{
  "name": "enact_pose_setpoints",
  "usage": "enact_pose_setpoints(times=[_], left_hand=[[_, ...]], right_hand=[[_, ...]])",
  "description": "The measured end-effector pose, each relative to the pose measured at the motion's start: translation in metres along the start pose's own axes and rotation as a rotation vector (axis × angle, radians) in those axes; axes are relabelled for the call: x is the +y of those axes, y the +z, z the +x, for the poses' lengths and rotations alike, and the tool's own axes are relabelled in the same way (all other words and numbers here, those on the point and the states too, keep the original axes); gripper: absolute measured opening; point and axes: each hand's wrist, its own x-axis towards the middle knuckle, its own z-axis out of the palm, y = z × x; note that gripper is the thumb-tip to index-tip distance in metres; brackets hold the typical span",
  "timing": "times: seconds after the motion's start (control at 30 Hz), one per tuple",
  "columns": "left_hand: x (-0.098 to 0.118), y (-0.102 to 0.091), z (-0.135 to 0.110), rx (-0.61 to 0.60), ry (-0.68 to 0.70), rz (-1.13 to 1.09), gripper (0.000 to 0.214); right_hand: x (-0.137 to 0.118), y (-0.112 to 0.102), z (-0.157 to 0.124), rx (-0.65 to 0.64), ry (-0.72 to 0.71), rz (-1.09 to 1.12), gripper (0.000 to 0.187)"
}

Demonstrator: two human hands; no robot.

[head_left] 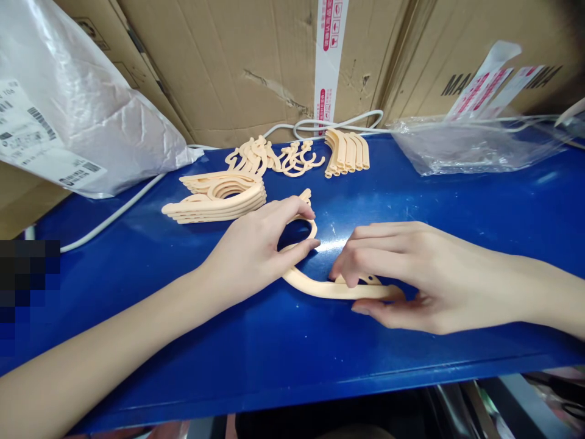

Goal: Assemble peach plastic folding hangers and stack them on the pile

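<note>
A peach plastic hanger piece [320,286] lies on the blue table [457,201] between my hands. My left hand [260,250] pinches its curved hook end between thumb and fingers. My right hand [406,280] grips the hanger's flat arm, fingers on top and thumb at the front edge. Behind my left hand sits a stack of finished peach hangers [219,198]. Farther back lie a pile of loose peach hooks [297,160], more hook parts [249,158], and a row of curved arm pieces [347,152].
A white plastic bag with barcode labels [68,103] sits at the back left. A clear plastic bag [461,146] lies at the back right. Cardboard boxes [256,61] wall off the rear. A white cable [114,213] runs along the table's back.
</note>
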Motion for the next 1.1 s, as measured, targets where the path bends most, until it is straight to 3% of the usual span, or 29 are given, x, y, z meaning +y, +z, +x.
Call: enact_pose_setpoints(times=[0.27,0.67,1.1], left_hand=[[-0.001,0.002,-0.002,-0.008,0.017,0.070,0.022],[0.000,-0.002,0.000,-0.069,0.145,0.081,0.021],[-0.007,-0.003,-0.001,-0.098,0.230,0.112,0.035]], right_hand=[[0.009,0.002,0.001,0.021,-0.050,-0.100,0.024],[0.029,-0.001,-0.003,0.168,0.008,-0.364,0.021],[0.046,-0.001,-0.002,0.279,0.037,-0.246,0.025]])
